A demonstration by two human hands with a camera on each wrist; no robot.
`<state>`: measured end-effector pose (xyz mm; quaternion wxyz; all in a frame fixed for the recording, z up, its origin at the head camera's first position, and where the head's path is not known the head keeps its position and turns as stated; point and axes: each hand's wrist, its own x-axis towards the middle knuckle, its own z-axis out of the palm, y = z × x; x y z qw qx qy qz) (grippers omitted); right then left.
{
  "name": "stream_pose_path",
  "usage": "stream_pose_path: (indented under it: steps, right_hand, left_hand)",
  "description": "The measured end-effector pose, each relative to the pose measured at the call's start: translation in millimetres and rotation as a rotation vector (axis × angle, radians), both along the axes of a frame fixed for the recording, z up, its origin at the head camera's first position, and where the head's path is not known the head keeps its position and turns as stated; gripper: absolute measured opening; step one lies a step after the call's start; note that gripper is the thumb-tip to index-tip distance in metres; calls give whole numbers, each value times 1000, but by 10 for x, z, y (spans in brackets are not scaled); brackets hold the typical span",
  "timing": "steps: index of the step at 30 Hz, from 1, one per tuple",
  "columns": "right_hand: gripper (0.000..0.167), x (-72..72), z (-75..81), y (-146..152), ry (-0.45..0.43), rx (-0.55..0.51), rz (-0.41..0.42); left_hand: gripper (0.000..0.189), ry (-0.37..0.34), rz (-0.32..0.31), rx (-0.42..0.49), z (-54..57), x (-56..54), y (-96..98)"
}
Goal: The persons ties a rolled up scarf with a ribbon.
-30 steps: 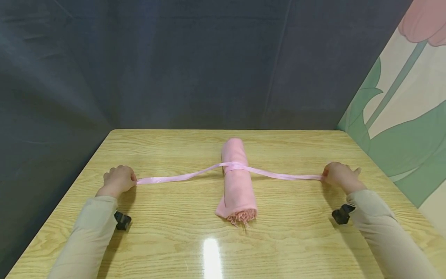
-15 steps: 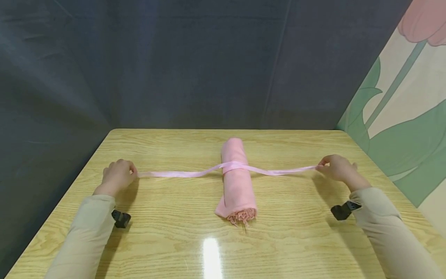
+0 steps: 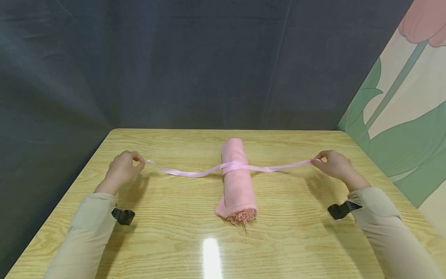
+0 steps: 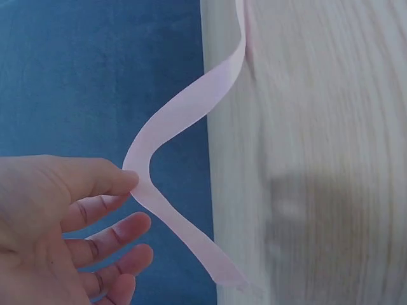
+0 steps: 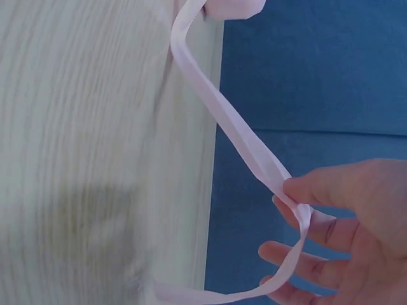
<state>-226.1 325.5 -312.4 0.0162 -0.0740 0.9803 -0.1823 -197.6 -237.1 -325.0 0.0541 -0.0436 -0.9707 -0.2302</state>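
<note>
A pink satin-like ribbon passes over the middle of a rolled pink cloth, with one strand running out to each hand. The roll lies lengthwise on the wood-grain table, between the two hands and well apart from both; its fringe spills from the near end.

The left hand pinches its strand between thumb and index finger, and the other fingers are loosely bent below. In the left wrist view, a short tail slants down beyond the pinch. Between this hand and the roll the strand sags toward the table.

The right hand likewise grasps its strand between thumb and index finger; the tail curves down past the lower fingers in the right wrist view. Its strand runs to the roll with a slighter dip. Whether the ribbon is knotted on top of the cloth cannot be told.
</note>
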Motion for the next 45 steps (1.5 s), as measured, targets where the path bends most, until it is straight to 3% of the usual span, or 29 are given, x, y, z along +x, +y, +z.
stream_pose_path:
  steps: [5,12,24,32,45]
  right_hand:
    - [31,4,38,-82,38,-31,23]
    - [37,31,99,-185,12,-84,17]
    - [48,57,191,-349,1,-172,18]
    - [41,67,239,-434,27,-227,39]
    - [45,61,334,-586,32,-276,48]
  left_hand:
    - [18,26,-2,17,46,3,47]
    - [18,44,4,56,107,10,114]
    - [16,182,-10,56,177,-19,250]
    - [13,243,-11,78,223,-47,338]
    - [11,284,-31,85,342,-38,516]
